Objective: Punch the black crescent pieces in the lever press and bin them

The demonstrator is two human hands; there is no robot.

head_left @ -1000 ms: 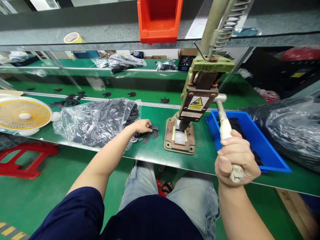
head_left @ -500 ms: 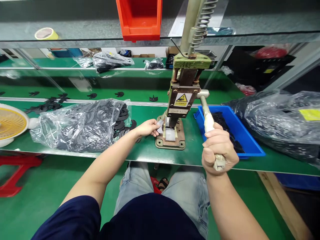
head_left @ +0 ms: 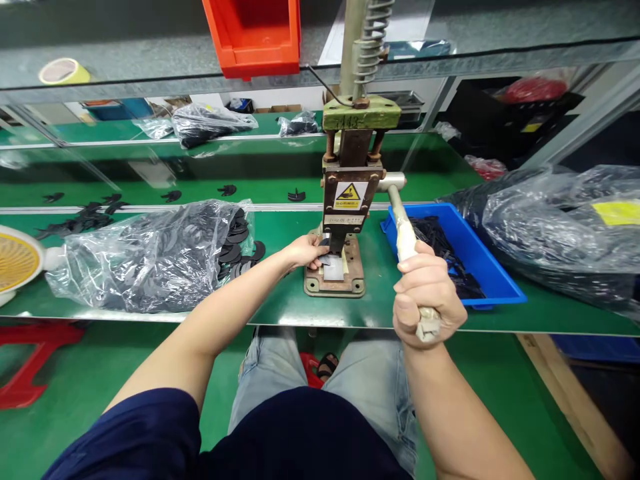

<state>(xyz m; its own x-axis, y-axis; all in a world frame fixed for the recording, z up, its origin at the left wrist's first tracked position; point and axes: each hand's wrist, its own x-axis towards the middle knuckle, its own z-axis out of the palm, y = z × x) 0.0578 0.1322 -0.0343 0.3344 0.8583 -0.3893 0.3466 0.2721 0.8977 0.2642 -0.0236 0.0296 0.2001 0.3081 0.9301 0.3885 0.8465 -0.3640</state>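
My left hand pinches a dark curved flat piece at the left of the press base, right beside the ram. Its far part is hidden under the ram. The hand press stands upright on the bench, its ram low over a pale plate on the base. Wrapped round the taped end of the press lever is my right hand, closed, at the bench's front edge. Several similar black curved pieces spill from a clear plastic bag left of my left hand.
To the right of the press sits a blue bin with black pieces, beside a large filled plastic bag. A fan lies at the far left. Overhead, a red bin and a tape roll rest on the shelf.
My left hand has shifted the curved piece in closer to the ram, and the piece now looks dark instead of shiny. My right hand keeps its grip on the lever. The view has turned slightly.
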